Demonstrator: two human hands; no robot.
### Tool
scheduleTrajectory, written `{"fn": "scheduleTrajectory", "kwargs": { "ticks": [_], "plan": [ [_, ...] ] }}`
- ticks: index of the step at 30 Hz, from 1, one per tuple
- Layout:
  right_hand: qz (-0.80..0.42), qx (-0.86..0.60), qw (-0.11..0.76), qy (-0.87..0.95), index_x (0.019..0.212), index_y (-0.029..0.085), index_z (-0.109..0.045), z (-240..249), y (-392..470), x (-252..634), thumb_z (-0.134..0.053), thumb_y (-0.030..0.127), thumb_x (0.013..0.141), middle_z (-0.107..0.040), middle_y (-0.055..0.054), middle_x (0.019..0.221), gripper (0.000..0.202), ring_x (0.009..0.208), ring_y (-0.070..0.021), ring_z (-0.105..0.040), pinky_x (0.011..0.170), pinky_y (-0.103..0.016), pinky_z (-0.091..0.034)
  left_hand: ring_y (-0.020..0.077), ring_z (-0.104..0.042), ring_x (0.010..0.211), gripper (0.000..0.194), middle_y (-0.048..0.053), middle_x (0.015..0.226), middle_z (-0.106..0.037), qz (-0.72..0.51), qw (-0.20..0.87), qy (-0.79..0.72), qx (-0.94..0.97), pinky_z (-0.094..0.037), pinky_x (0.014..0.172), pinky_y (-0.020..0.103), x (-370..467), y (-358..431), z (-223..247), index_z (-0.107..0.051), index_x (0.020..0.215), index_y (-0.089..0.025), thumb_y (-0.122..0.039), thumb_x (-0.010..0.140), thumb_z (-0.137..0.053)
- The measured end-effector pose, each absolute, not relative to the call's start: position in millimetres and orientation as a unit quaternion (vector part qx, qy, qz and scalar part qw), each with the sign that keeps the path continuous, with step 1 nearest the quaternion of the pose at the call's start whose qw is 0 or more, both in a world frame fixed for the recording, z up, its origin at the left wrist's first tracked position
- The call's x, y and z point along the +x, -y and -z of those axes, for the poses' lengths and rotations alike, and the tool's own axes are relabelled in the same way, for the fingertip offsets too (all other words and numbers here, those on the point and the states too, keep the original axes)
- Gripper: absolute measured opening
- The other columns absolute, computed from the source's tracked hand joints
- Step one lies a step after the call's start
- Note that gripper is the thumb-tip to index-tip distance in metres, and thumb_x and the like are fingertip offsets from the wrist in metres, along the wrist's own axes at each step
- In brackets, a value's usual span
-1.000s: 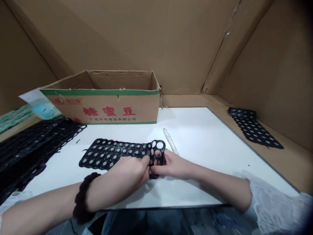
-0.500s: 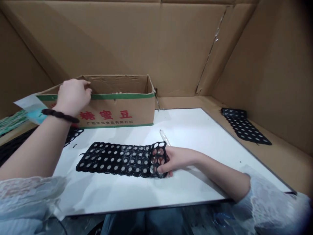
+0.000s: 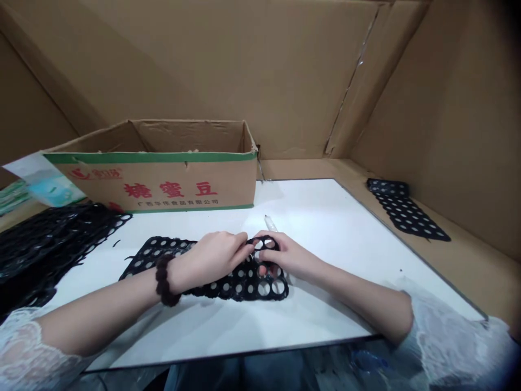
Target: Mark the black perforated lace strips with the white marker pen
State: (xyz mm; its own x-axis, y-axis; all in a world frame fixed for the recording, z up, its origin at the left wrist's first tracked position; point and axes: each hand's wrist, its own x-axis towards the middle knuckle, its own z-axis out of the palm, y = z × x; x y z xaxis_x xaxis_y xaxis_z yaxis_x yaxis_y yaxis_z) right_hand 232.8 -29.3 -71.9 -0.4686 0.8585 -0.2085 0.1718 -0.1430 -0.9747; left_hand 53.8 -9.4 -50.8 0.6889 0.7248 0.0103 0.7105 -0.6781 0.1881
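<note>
A black sheet with rows of round holes (image 3: pixel 232 288) lies on the white tabletop (image 3: pixel 334 304), its right end bent up slightly. My right hand (image 3: pixel 291 255) grips that right end, with fingertips showing through the holes. Above the sheet, my left hand (image 3: pixel 215 254) is closed, thumb and forefinger pinched at its upper edge close to my right fingers. My left hand and wrist cover the sheet's middle. Just beyond my right hand is a slim, whitish, pen-like tool (image 3: pixel 270 223), partly hidden.
An open cardboard box (image 3: pixel 191 184) with red lettering stands at the back left. Black perforated sheets (image 3: pixel 49 244) are heaped at the left, near a white and teal packet (image 3: pixel 51 182). Another black sheet (image 3: pixel 411 213) lies at the right by the cardboard wall (image 3: pixel 448 125).
My left hand has come from the box's front rim down to the sheet and pinched its upper edge. My right hand keeps hold of the right end, its fingers now higher up.
</note>
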Motion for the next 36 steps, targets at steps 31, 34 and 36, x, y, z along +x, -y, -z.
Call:
{"fn": "scheduleTrajectory", "kwargs": {
  "ticks": [31, 34, 36],
  "plan": [
    [-0.696, -0.431, 0.336, 0.465, 0.077, 0.020, -0.036, 79.2, 38.2, 222.7, -0.039, 0.022, 0.074, -0.033, 0.006, 0.053, 0.005, 0.045, -0.0076, -0.034, 0.040, -0.018, -0.028, 0.0232, -0.044, 0.102, 0.052, 0.010, 0.106, -0.053, -0.307, -0.288, -0.563, 0.711, -0.024, 0.066, 0.035, -35.6, -84.6, -41.4, -0.046, 0.114, -0.008, -0.045, 0.086, -0.022],
    [-0.663, -0.416, 0.336, 0.524, 0.079, 0.019, -0.039, 76.6, 38.5, 225.2, -0.047, 0.032, 0.076, -0.038, 0.004, 0.059, 0.016, 0.051, -0.0082, -0.040, 0.043, -0.020, -0.033, 0.0221, -0.042, 0.105, 0.060, 0.008, 0.109, -0.052, -0.294, -0.272, -0.554, 0.729, -0.023, 0.065, 0.034, -36.8, -83.7, -42.4, -0.045, 0.116, -0.008, -0.051, 0.086, -0.017],
    [-0.626, -0.408, 0.322, 0.582, 0.078, 0.018, -0.040, 74.7, 38.3, 226.6, -0.057, 0.036, 0.072, -0.042, 0.003, 0.062, 0.025, 0.053, -0.0086, -0.042, 0.045, -0.022, -0.037, 0.0197, -0.045, 0.101, 0.057, 0.006, 0.104, -0.055, -0.309, -0.269, -0.538, 0.736, -0.025, 0.063, 0.033, -22.7, -65.3, -35.2, -0.052, 0.109, -0.014, -0.049, 0.087, -0.013]
  ]
}}
